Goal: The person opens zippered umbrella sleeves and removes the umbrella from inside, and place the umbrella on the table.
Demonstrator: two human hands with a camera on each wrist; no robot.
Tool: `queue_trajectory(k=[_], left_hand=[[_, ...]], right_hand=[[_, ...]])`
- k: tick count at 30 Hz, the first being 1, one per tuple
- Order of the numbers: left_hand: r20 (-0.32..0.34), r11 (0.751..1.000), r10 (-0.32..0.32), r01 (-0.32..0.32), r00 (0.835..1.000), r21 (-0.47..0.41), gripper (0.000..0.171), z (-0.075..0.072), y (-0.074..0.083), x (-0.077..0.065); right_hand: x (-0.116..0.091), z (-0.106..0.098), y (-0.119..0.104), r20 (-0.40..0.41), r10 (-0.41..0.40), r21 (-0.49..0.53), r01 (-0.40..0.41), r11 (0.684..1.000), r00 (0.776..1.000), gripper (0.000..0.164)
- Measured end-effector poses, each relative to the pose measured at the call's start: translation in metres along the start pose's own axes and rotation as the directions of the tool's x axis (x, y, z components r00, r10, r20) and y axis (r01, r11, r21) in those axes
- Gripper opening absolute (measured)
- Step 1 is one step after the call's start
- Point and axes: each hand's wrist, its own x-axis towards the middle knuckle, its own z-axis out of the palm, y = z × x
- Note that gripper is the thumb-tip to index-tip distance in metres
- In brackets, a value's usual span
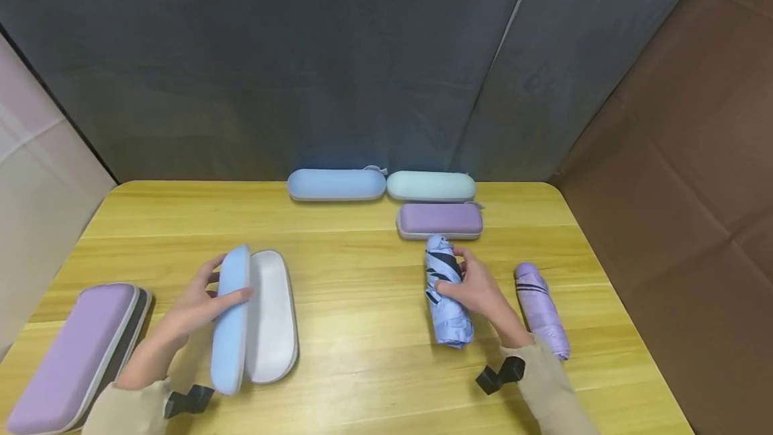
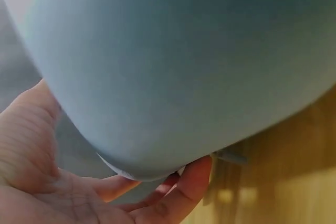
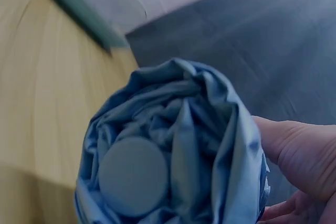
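Observation:
On the left, a light blue hard zip case (image 1: 272, 321) stands opened, its pale grey inside showing. My left hand (image 1: 196, 304) holds the raised blue lid (image 1: 228, 348), thumb across its outer face and fingers at the far edge. In the left wrist view, fingertips (image 2: 194, 182) lie along the lid's rim. My right hand (image 1: 480, 287) grips a folded blue umbrella (image 1: 451, 324) with dark markings, thumb on one side and fingers on the other. Its round end cap (image 3: 134, 177) faces the right wrist camera amid the gathered cloth.
A folded purple umbrella (image 1: 543, 311) lies right of my right hand. At the back are a blue case (image 1: 336, 184), a mint case (image 1: 431, 185) and a small purple case (image 1: 441, 219). A large purple case (image 1: 75, 358) sits at the left edge of the wooden table (image 1: 356, 287).

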Motion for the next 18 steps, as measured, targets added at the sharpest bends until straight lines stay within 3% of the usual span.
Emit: queue_trajectory(k=[8,18], left_hand=[[-0.045,0.983,-0.024,0.032,0.999,0.179,0.095,-0.032,-0.019,-0.017],[-0.102,0.926,0.046,-0.004,0.994,0.379,0.095,-0.055,-0.031,-0.024]], right_hand=[[-0.008,-0.021,0.038,-0.077,0.02,-0.208,-0.035,0.977,0.997,0.073],[-0.02,-0.031,0.059,-0.112,0.022,-0.296,-0.054,0.954,0.993,0.074]])
